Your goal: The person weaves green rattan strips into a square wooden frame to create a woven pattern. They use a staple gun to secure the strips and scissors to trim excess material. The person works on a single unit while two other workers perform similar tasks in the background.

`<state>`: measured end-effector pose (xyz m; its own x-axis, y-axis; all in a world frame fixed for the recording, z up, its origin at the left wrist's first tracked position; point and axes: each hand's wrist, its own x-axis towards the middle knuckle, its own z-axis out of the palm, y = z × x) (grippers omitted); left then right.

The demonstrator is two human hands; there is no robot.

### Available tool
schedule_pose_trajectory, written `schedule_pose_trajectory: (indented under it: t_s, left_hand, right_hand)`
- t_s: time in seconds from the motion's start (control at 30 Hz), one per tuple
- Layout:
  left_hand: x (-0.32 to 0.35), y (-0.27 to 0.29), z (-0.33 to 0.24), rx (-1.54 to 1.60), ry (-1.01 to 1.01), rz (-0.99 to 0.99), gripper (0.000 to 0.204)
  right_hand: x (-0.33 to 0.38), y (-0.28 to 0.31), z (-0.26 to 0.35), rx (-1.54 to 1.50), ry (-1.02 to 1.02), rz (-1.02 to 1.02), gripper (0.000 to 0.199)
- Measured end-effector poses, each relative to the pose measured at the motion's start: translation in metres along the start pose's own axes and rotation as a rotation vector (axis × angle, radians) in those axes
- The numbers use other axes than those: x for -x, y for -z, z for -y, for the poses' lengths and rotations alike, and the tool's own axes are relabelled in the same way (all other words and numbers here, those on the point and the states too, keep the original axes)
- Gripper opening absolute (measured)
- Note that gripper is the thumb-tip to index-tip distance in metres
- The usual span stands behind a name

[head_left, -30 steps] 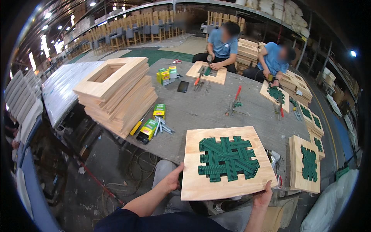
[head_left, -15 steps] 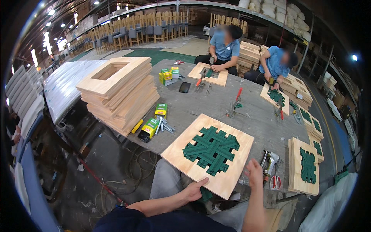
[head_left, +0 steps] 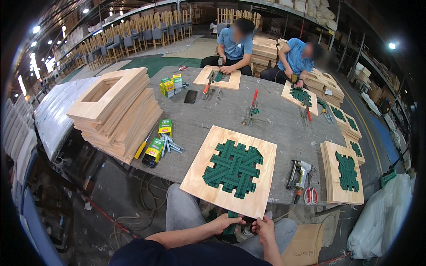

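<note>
I pinch the green webbing strap [head_left: 230, 225] with left hand [head_left: 227, 221] and right hand [head_left: 262, 227]; pull evenly under the wooden frame [head_left: 230, 170].

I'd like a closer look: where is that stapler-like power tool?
In the head view, the power tool lies on the table's right side, between two wooden panels, beside red-handled scissors.
</note>
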<state>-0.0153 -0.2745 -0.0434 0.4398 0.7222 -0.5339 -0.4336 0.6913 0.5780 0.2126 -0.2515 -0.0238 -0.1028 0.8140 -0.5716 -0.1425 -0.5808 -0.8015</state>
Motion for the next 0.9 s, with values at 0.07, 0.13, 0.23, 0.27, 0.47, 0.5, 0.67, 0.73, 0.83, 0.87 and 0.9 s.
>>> schedule_pose_trajectory:
  t_s: [0.07, 0.13, 0.23, 0.27, 0.47, 0.5, 0.67, 0.73, 0.83, 0.87, 0.9]
  left_hand:
    - [0.005, 0.002, -0.005, -0.107, 0.006, 0.002, 0.038]
    - [0.013, 0.005, -0.008, -0.089, 0.012, -0.074, 0.038]
    - [0.018, 0.011, -0.018, -0.098, 0.008, -0.146, 0.041]
    - [0.019, 0.013, -0.02, -0.111, 0.011, -0.165, 0.041]
    - [0.012, 0.016, -0.032, -0.231, -0.079, -0.288, 0.04]
    - [0.011, 0.015, -0.034, -0.25, -0.088, -0.308, 0.041]
    - [0.015, 0.025, -0.05, -0.532, -0.067, -0.153, 0.039]
    - [0.024, 0.031, -0.067, -0.669, -0.115, -0.051, 0.038]
    - [0.023, 0.048, -0.107, -0.844, -0.381, -0.172, 0.037]
    - [0.028, 0.025, -0.146, -1.02, -0.585, -0.252, 0.034]
    - [0.023, 0.034, -0.167, -0.935, -0.71, -0.331, 0.034]
  right_hand:
    - [-0.001, 0.001, 0.001, -0.035, -0.013, -0.001, 0.017]
    - [-0.002, 0.0, 0.001, -0.053, -0.021, 0.004, 0.015]
    - [-0.002, -0.004, 0.002, -0.059, -0.019, 0.019, 0.013]
    - [-0.003, -0.004, 0.003, -0.063, -0.015, 0.024, 0.013]
    - [-0.011, -0.01, 0.009, -0.038, 0.03, 0.031, 0.017]
    - [-0.012, -0.011, 0.01, -0.027, 0.039, 0.035, 0.018]
    - [-0.017, -0.012, 0.023, 0.232, -0.006, 0.026, 0.022]
    - [-0.017, -0.002, 0.037, 0.481, -0.002, 0.015, 0.024]
    - [-0.03, 0.035, 0.065, 0.82, 0.158, -0.022, 0.025]
    - [-0.033, 0.054, 0.073, 0.867, 0.244, -0.081, 0.026]
    - [-0.042, 0.042, 0.093, 0.88, 0.298, -0.092, 0.026]
